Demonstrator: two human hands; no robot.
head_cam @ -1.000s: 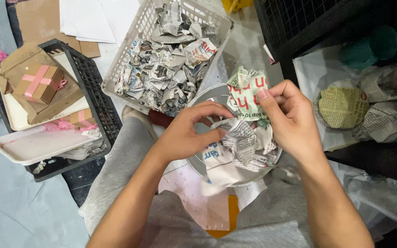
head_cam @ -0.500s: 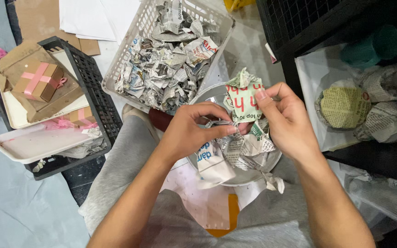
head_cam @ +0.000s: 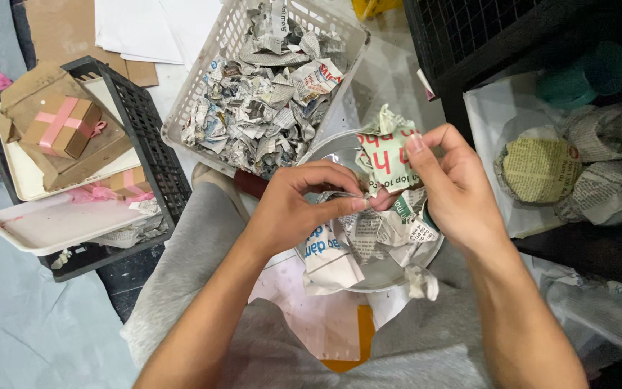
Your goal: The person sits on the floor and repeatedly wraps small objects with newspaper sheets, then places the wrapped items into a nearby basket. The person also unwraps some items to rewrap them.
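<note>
- White plastic basket (head_cam: 181, 122) of crumpled newsprint scraps sits well behind the hands.
- Clear round bowl (head_cam: 340, 148) on the lap holds torn scraps; keep work centred over it.
- Left hand (head_cam: 293, 212) and right hand (head_cam: 455, 191) both pinch one green-and-red printed paper scrap (head_cam: 386, 158) above the bowl; grip close together for a clean tear.

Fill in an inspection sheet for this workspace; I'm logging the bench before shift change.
Surface: grey floor cloth, person's lap.
Job's things: clear bowl lined with newspaper scraps; one scrap pinched by both hands.
Clutter: white basket of torn newspaper; black crate with gift box; white tray; paper-covered bowls.
Hands: left hand, right hand on the scrap.
Cables: nothing seen.
Surroundings: black wire rack.
</note>
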